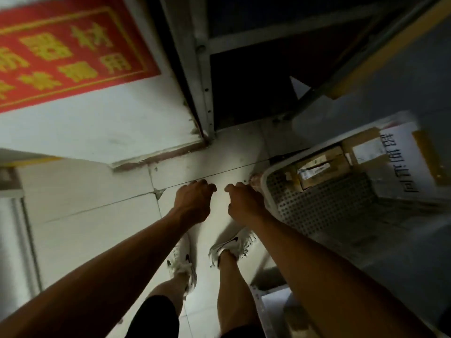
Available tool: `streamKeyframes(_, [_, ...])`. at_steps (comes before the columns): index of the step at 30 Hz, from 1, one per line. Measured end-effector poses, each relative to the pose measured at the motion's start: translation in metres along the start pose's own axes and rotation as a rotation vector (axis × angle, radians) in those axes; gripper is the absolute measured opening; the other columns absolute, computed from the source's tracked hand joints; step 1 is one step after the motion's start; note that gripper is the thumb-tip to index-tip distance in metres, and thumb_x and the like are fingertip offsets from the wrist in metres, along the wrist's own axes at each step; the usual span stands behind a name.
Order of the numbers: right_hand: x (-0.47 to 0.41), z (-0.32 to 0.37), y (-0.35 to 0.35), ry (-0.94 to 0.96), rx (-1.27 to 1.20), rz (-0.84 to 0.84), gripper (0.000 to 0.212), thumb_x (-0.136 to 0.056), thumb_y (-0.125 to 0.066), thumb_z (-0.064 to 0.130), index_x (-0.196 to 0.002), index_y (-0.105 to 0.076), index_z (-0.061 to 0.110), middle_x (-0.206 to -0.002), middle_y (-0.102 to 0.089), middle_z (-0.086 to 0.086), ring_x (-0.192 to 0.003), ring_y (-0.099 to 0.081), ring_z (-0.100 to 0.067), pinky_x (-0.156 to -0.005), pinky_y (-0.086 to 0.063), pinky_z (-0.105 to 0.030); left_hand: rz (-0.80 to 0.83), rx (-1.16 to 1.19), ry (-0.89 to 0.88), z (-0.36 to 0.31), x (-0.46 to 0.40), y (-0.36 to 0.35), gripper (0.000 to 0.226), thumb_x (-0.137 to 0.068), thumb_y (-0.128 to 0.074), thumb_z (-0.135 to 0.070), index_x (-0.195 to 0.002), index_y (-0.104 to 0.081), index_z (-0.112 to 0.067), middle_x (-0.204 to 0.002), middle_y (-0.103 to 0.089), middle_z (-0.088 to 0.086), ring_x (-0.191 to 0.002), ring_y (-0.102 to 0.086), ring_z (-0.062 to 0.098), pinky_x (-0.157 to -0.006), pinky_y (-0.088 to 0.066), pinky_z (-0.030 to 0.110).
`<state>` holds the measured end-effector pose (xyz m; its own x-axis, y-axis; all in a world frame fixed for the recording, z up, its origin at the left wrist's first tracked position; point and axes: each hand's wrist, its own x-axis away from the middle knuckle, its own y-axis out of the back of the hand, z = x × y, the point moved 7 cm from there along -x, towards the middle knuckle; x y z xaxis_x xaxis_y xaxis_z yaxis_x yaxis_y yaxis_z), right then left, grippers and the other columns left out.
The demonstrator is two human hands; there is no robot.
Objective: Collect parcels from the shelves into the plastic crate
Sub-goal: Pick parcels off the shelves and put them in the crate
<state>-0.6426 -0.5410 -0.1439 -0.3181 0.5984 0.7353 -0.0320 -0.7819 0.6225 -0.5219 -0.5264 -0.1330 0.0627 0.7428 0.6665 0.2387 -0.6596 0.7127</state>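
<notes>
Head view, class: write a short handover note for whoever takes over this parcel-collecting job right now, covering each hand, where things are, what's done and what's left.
Left hand: fingers loosely curled, holding nothing, hanging over the floor tiles.
Right hand: also loosely curled and empty, beside the near corner of the plastic crate; whether it touches the rim is unclear.
The crate sits on the floor to the right and already holds cardboard parcels at its far end.
The metal shelf ahead is dark; no parcels can be made out on it.
Done: some parcels collected.
Left: check the shelves for more and add them to the crate.
</notes>
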Motion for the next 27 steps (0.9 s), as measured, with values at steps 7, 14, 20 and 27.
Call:
streamKeyframes(7, [-0.005,0.107,-0.019,0.142,0.171,0.038,0.048,-0.093,-0.059,0.009,-0.14,-0.05,0.017,-0.139,-0.053,-0.009,-0.125,-0.053,-0.03,-0.099,-0.049,-0.043,-0.06,0.124,0.167,0.099,0.057,-0.014,0.063,-0.089,-0.056,0.001,-0.144,-0.049,-0.028,-0.141,-0.055,0.001,-0.127,-0.053,0.024,-0.094,-0.052,0.038])
streamKeyframes(14, [-0.004,0.207,-0.053,0.299,0.442,0.143,0.051,-0.097,-0.057,0.014,-0.146,-0.043,0.02,-0.145,-0.048,-0.008,-0.133,-0.048,-0.031,-0.105,-0.046,-0.046,-0.097,0.329,0.354,0.188,0.125,-0.048,0.059,-0.091,-0.062,-0.008,-0.143,-0.049,-0.032,-0.141,-0.053,-0.001,-0.129,-0.051,0.021,-0.095,-0.047,0.035])
streamKeyframes(20, [-0.001,0.313,-0.085,0.498,0.628,0.139,0.046,-0.096,-0.056,0.009,-0.14,-0.052,0.02,-0.139,-0.055,-0.007,-0.127,-0.055,-0.03,-0.099,-0.052,-0.043,-0.152,0.491,0.555,0.261,0.188,-0.078,0.058,-0.092,-0.059,-0.009,-0.144,-0.047,-0.031,-0.143,-0.05,-0.003,-0.132,-0.049,0.02,-0.101,-0.045,0.034])
streamKeyframes(27, [0.008,0.414,-0.148,0.626,0.656,0.236,0.054,-0.094,-0.055,0.008,-0.145,-0.047,0.023,-0.142,-0.054,-0.005,-0.13,-0.052,-0.026,-0.103,-0.046,-0.039,-0.258,0.704,0.812,0.325,0.261,-0.125,0.053,-0.096,-0.056,-0.011,-0.144,-0.046,-0.031,-0.144,-0.05,-0.003,-0.129,-0.05,0.018,-0.098,-0.046,0.031])
